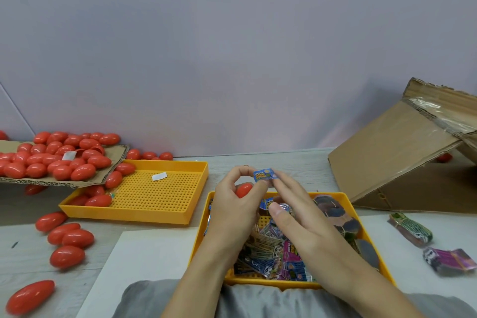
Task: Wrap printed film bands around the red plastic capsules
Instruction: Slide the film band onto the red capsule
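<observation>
My left hand [233, 199] grips a red capsule [243, 190] in its curled fingers above the near yellow tray [346, 200]. A blue printed film band [264, 175] is pinched between the fingertips of my right hand [291, 208] and my left fingertips, just above the capsule. Several loose printed bands [277, 253] fill the near tray under both hands. A pile of red capsules [55, 156] lies on a cardboard sheet at the left.
A second yellow perforated tray [165, 195] sits left of centre with a few capsules in it. Loose capsules [68, 237] lie on the table at the left. An open cardboard box [402, 152] lies tipped at the right. Two bundled band stacks [413, 230] rest right of the near tray.
</observation>
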Tool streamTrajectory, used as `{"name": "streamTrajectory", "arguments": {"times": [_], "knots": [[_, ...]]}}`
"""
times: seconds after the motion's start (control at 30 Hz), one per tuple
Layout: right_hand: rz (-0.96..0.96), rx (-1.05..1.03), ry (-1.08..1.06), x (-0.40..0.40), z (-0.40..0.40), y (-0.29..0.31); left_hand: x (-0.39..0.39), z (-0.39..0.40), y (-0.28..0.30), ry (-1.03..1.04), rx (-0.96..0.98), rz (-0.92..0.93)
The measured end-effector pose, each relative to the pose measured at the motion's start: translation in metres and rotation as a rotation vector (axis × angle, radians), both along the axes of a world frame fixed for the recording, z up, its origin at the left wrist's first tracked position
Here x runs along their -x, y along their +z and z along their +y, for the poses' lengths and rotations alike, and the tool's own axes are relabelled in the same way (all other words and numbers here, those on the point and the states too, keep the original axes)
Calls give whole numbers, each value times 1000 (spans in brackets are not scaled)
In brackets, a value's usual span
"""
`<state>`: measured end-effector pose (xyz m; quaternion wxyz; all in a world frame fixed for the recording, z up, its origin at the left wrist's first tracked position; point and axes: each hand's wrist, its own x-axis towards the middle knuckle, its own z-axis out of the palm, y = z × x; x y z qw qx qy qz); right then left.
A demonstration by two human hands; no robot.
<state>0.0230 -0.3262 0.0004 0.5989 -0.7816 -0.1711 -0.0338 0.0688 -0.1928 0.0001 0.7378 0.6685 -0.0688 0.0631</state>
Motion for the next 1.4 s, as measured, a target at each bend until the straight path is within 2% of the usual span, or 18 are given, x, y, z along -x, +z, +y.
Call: {"name": "streamTrajectory", "arguments": {"times": [0.13, 0.23, 0.43, 0.57, 0.8, 1.0, 1.23, 1.4], "knots": [[16, 221, 94, 0, 0, -4, -3, 0, -1, 185, -45, -17], [0, 292, 118, 0, 0, -6, -5, -1, -2, 217, -89, -20], [-56, 140, 17, 1, 0, -4, -3, -1, 2, 249, -173, -118], [-84, -22, -205, -2, -1, -6, -4, 0, 0, 271, -262, -182], [-175, -90, -468, -8, -4, -3, 3, -7, 1, 262, -586, -487], [-165, -135, -475, -6, -6, 2, 6, -8, 2, 221, -713, -582], [-107, -106, -441, -5, -4, 4, 8, -8, 5, 141, -779, -571], [-97, -191, -437, -6, -5, 3, 7, -8, 3, 129, -775, -569]]}}
